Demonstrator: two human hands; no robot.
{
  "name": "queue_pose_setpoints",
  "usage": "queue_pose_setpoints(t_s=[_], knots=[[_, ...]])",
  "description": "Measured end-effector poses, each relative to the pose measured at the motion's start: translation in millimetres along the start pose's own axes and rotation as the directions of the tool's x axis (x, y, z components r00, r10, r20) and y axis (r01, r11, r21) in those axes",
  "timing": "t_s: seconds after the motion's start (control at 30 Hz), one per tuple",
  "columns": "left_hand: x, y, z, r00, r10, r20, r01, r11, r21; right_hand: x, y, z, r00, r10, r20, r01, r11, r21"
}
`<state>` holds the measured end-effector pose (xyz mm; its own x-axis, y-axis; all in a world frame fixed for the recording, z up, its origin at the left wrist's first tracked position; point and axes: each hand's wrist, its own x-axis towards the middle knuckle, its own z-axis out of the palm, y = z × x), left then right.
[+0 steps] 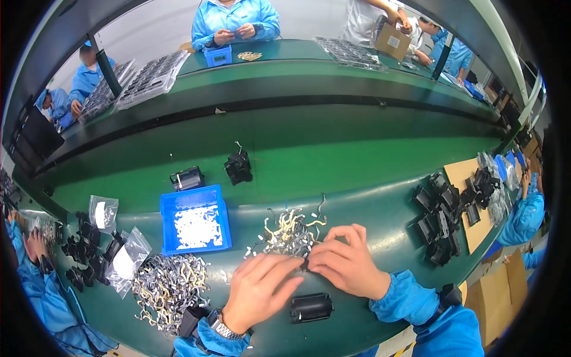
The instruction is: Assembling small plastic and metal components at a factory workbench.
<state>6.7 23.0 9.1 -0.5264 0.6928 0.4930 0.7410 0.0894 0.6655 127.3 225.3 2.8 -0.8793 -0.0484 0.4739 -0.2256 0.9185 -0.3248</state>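
Note:
Both hands meet at the near edge of a loose heap of small black and yellow wire leads point(288, 233) with white ends. My right hand point(351, 262) bends its fingers into a pinch around a small dark piece, mostly hidden by the fingertips. My left hand point(259, 291) reaches toward the same spot, fingers stretched out and thumb apart. Just below the hands a black plastic housing point(311, 308) lies on the green table. Left of my left hand is a larger pile of wire leads point(169, 288), with a dark block point(191, 321) beside my wrist.
A blue bin point(226, 223) holds small white pieces. Behind it stand two black parts point(187, 178). Black housings point(440, 220) are heaped at the right beside cardboard point(467, 172), others point(89, 244) at the left near plastic bags point(128, 262). Several co-workers in blue sit around.

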Motion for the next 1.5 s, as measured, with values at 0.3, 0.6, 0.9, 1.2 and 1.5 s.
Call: queue_pose_setpoints(t_s=[0.3, 0.6, 0.9, 1.2, 1.5], knots=[[-10, 1, 2, 0.975, -0.205, 0.089, 0.219, 0.955, -0.198, -4, -14, 5, 0.900, 0.356, -0.253, -0.215, 0.866, 0.452], [-14, 4, 5, 0.929, -0.322, 0.183, 0.370, 0.798, -0.476, -13, -10, 6, 0.984, 0.177, 0.018, -0.154, 0.797, 0.584], [-10, 13, 9, 0.998, 0.035, -0.059, -0.035, 0.999, 0.004, -14, -15, 6, 0.965, 0.263, -0.010, -0.202, 0.762, 0.615], [-10, 11, 5, 0.999, 0.031, -0.011, -0.030, 0.999, 0.042, -13, -14, 12, 0.980, 0.181, -0.080, -0.110, 0.834, 0.540], [13, -14, -55, 0.903, 0.077, -0.422, 0.232, 0.740, 0.631, -17, -11, 4, 0.963, 0.260, -0.072, -0.188, 0.838, 0.512]])
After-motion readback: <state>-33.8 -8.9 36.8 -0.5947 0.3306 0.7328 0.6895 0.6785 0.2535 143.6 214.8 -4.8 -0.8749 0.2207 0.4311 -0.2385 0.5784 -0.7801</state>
